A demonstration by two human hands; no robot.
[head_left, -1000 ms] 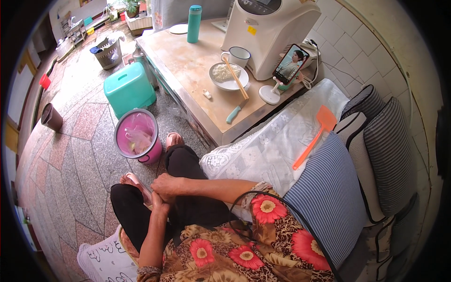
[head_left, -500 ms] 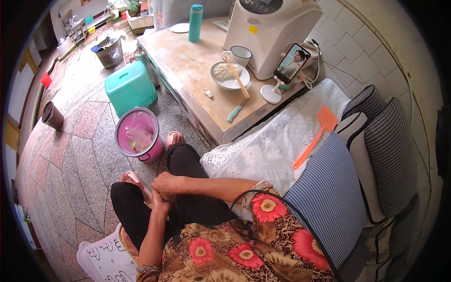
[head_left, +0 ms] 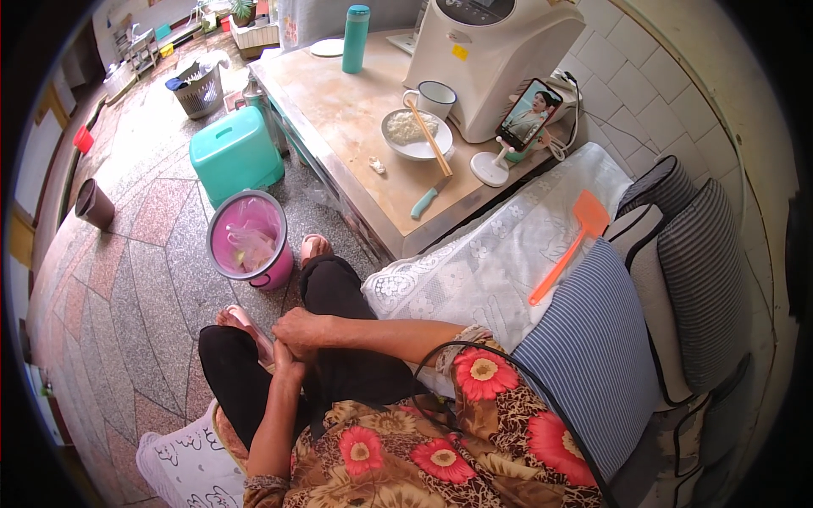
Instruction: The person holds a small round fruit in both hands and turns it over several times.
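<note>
My left hand (head_left: 287, 364) and my right hand (head_left: 300, 328) rest together between my knees, closed and pressed against each other. The right one lies over the fingertips of the left, so part of the fingers is hidden. No object shows in either hand. Just beyond them stands a pink bucket (head_left: 277, 275) with a grey rim, lined with a clear plastic bag (head_left: 250, 241) with scraps in it. On the table (head_left: 322, 110) are a white bowl (head_left: 419, 152) of pale, crumbly food with chopsticks (head_left: 430, 140) across it, and a knife (head_left: 425, 202) with a teal handle.
A phone (head_left: 528, 114) on a white stand, an enamel mug (head_left: 436, 97), a teal bottle (head_left: 356, 40) and a large white appliance (head_left: 478, 63) occupy the table. An orange fly swatter (head_left: 572, 241) lies beside a striped cushion (head_left: 589, 356). A teal stool (head_left: 235, 155) stands behind the bucket.
The picture on the phone differs slightly, and the view has shifted a little. My hands stay together in the same place.
</note>
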